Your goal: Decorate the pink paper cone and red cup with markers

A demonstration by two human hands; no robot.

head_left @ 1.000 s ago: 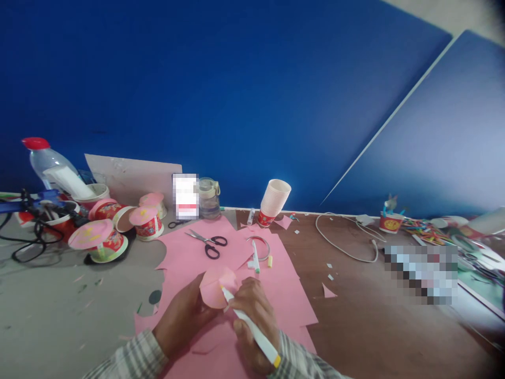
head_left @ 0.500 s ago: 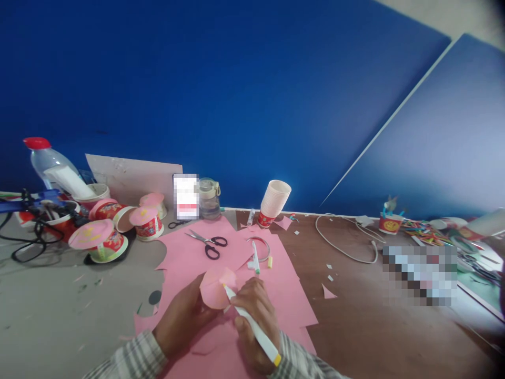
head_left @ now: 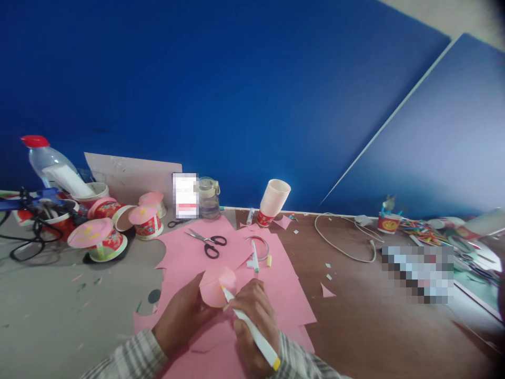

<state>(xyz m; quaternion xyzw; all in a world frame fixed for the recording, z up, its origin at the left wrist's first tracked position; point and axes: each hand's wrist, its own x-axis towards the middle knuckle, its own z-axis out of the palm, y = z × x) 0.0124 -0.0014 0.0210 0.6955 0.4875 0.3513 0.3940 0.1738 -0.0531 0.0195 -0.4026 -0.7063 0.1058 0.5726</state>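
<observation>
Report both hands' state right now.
Left hand: closed, holding a round pink paper disc; underside hidden.
Right hand: closed, holding a white marker with a yellow end, tip at the disc.

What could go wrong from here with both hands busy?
The marker in the right hand could slip off the pink disc in the left hand and streak the pink paper below. The scissors lie just beyond the hands, so a forward reach might bump them. The cup stack appears to lean and might topple if knocked.

Craft desk (head_left: pixel 363 321): 2 blue partitions (head_left: pixel 221 95), scissors (head_left: pixel 205 240), white marker (head_left: pixel 258 337)
</observation>
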